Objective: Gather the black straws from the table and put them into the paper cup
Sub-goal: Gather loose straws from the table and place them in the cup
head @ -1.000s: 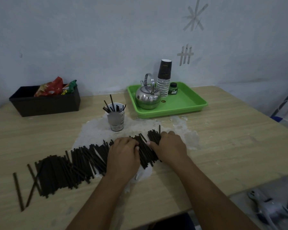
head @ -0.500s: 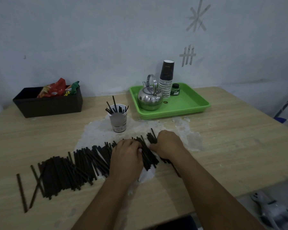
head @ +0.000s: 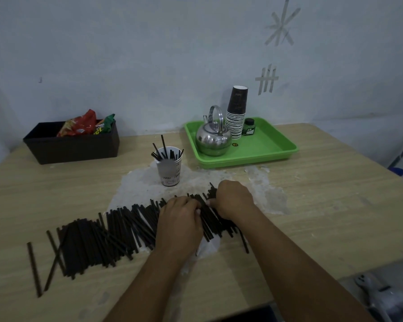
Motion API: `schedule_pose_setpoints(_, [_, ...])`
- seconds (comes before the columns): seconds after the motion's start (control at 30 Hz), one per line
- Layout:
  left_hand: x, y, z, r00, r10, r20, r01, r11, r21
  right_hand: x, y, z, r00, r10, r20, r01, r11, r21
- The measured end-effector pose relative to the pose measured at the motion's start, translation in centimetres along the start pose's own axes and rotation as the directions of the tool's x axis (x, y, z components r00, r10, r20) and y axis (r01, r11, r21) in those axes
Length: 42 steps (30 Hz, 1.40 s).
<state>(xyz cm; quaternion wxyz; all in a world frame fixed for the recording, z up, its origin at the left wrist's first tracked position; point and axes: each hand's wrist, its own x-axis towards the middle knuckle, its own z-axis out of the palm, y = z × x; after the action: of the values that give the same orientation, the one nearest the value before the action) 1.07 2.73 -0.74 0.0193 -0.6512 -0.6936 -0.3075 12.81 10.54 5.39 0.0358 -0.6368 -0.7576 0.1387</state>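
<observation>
Mid-gather, by the look of it: both hands down on the right end of the black straws [head: 116,231], which spread in a long band across the lower left and centre of the frame on the bench [head: 323,205]. Left hand [head: 179,219] palm-down over the pile, fingers curled into the straws; right hand [head: 233,201] just beside it, fingers curled round a small bunch at the band's right edge. Paper cup [head: 170,167] upright just above the hands, centre frame, already carrying a few straws.

Best done by squaring the bunch first: press the two hands toward each other, line the ends up, then lift as one bundle. Probably wise to keep it modest, since loose straws roll and slip easily. Tip the bundle upright over the rim; a light cup could topple if knocked sideways.
</observation>
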Motion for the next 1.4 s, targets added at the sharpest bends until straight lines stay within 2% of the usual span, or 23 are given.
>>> schedule_pose_setpoints(0.27, [0.0,0.0,0.0,1.0,0.014,-0.009,-0.014,1.0,-0.008,0.6,-0.8,0.4,1.0,-0.015,0.001,0.015,1.0,-0.011])
schedule_pose_setpoints(0.47, [0.0,-0.1,0.0,1.0,0.01,-0.018,-0.011,1.0,-0.029,1.9,0.7,0.4,0.999,0.032,0.004,-0.032,0.984,0.176])
schedule_pose_setpoints(0.53, [0.0,0.1,-0.2,1.0,0.007,-0.028,-0.008,0.999,-0.038,2.0,1.4,0.2,1.0,-0.009,-0.019,0.014,0.96,0.279])
schedule_pose_setpoints(0.63, [0.1,0.6,-0.6,0.998,0.015,-0.058,-0.019,0.998,-0.056,1.8,2.4,-0.2,0.985,-0.087,-0.15,0.148,0.872,0.467])
schedule_pose_setpoints(0.8, [0.5,1.2,-0.8,0.994,0.058,-0.089,-0.067,0.993,-0.098,1.6,3.6,-0.9,0.959,-0.086,-0.27,0.259,0.65,0.714])
schedule_pose_setpoints(0.9, [0.5,1.2,-0.6,0.993,0.058,-0.1,-0.069,0.991,-0.117,1.6,4.2,-1.3,0.92,-0.029,-0.39,0.35,0.509,0.787])
schedule_pose_setpoints(1.03, [0.5,1.5,-0.7,0.99,0.066,-0.121,-0.082,0.988,-0.129,2.1,4.3,-2.0,0.865,0.132,-0.484,0.437,0.277,0.856])
schedule_pose_setpoints(1.1, [0.5,1.5,-0.7,0.99,0.064,-0.123,-0.08,0.988,-0.133,2.1,4.3,-2.3,0.832,0.161,-0.531,0.488,0.242,0.839])
schedule_pose_setpoints(1.27, [0.5,1.5,-0.8,0.99,0.077,-0.114,-0.093,0.986,-0.138,1.6,4.3,-2.3,0.771,0.193,-0.607,0.561,0.245,0.791])
schedule_pose_setpoints(1.4, [0.4,1.6,-0.9,0.991,0.079,-0.105,-0.093,0.985,-0.142,1.0,4.6,-0.6,0.796,0.144,-0.588,0.546,0.251,0.799])
